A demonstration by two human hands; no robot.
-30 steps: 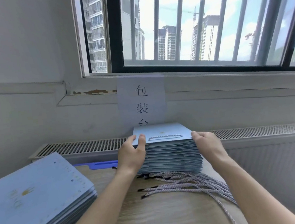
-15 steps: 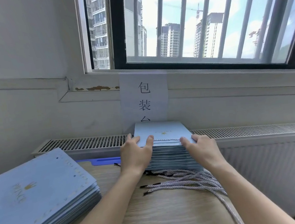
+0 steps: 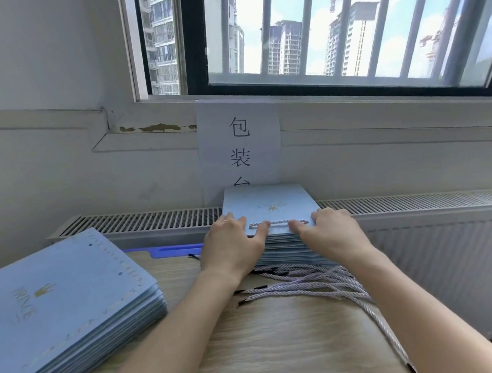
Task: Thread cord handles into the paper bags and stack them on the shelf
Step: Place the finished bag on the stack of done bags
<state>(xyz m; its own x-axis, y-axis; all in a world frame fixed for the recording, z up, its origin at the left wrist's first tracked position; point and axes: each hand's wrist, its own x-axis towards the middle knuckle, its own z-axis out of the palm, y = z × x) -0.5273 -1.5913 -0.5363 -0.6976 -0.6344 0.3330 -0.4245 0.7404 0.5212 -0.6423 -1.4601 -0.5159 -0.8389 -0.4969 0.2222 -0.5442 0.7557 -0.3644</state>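
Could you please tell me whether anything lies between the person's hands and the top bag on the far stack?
Nothing visible does. The left hand and the right hand both rest directly on the top bag, touching its cord handle near the front edge.

Ahead of you sits a stack (image 3: 270, 206) of flat pale-blue bags, the top one with a cord handle (image 3: 279, 222) threaded along its near edge. Loose cords (image 3: 313, 284) lie just before it; a second stack (image 3: 62, 306) lies at your left.
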